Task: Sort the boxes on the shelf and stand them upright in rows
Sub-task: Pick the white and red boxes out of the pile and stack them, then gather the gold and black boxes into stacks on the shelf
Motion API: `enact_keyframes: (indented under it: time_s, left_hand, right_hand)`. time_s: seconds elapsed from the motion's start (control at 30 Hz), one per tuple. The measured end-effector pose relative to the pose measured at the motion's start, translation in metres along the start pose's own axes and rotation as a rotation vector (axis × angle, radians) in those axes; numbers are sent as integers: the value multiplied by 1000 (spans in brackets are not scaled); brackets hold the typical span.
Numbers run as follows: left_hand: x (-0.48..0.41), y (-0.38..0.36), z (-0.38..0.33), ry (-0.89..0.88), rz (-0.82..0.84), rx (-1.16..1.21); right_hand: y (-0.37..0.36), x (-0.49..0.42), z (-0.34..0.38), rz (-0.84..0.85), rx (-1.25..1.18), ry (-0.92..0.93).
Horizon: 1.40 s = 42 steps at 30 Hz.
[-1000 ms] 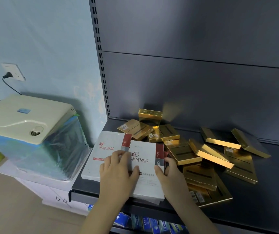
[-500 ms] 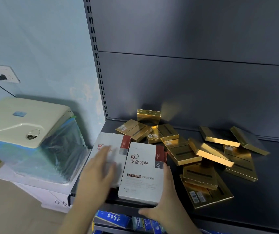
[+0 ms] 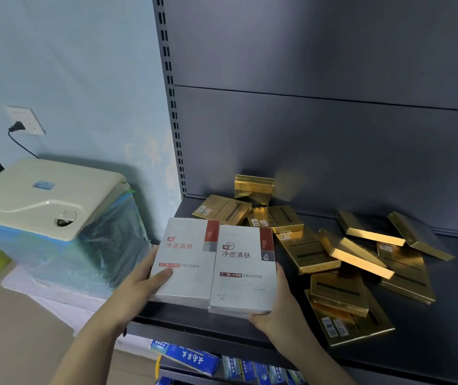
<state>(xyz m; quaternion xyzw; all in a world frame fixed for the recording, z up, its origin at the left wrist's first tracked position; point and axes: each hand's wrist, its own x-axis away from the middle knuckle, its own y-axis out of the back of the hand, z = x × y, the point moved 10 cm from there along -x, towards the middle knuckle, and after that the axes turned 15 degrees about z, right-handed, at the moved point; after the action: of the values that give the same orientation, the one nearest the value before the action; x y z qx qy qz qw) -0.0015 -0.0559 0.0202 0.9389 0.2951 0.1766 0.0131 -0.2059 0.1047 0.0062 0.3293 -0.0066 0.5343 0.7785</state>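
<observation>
Two stacks of white boxes with red corner labels lie side by side at the front left of the dark shelf (image 3: 430, 343). My left hand (image 3: 141, 284) grips the left white stack (image 3: 186, 257) from its left side, thumb on top. My right hand (image 3: 280, 312) holds the right white stack (image 3: 243, 268) at its lower right corner. Both stacks tilt up at the front edge. Several gold boxes (image 3: 341, 290) lie scattered flat and overlapping to the right and behind; one gold box (image 3: 253, 187) stands against the back panel.
A cream-lidded machine (image 3: 42, 201) wrapped in blue film stands left of the shelf, below a wall socket (image 3: 25, 120). Blue boxes (image 3: 191, 359) fill the lower shelf. The slotted shelf upright (image 3: 171, 101) rises at the left edge.
My left hand moved from on top of the right stack to the left stack's side. My right hand slid to the right stack's lower corner. Both stacks now lift at the front.
</observation>
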Motion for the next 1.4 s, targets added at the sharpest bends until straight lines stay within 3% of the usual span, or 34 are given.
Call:
enact_keyframes:
  time_s: [0.13, 0.3, 0.37, 0.47, 0.6, 0.67, 0.87, 0.97, 1.03, 1.1, 1.2, 1.27, 1.4]
  left_hand:
    - [-2, 4, -1, 3, -21, -24]
    - [-12, 5, -33, -9, -204, -208]
    - [-13, -1, -60, -80, -290, -390]
    - [-12, -27, -101, -185, -349, -554]
    - [-26, -103, -124, -264, -116, -497]
    - [-39, -144, -125, -264, 12, -433]
    - [-69, -245, -113, -201, 216, -417]
    - [-79, -264, -116, -182, 159, -399]
    - [-82, -271, -120, -184, 64, -323]
    - [-86, -275, -120, -184, -39, -170]
    - [-95, -293, -117, -145, -67, 161]
    - [-101, -321, -117, -112, 12, 273]
    - [-101, -355, -133, -136, 61, 199]
  right_hand:
    - [-2, 7, 12, 47, -26, 18]
    - [5, 26, 24, 216, -8, 35]
    - [24, 35, 24, 172, -29, 39]
    - [73, 49, 17, -39, -26, 63]
    - [142, 69, -3, -333, 126, 136]
    - [168, 64, -23, -399, 231, 116]
    - [199, 28, -77, -327, 461, 15]
    - [216, 20, -81, -335, 532, 71]
    - [238, 25, -85, -371, 378, 99]
    - [263, 35, -95, -384, -69, 159]
    - [275, 40, -106, -228, -658, 225]
    - [275, 41, -112, -115, -803, 235]
    - [264, 43, -116, 51, -853, 276]
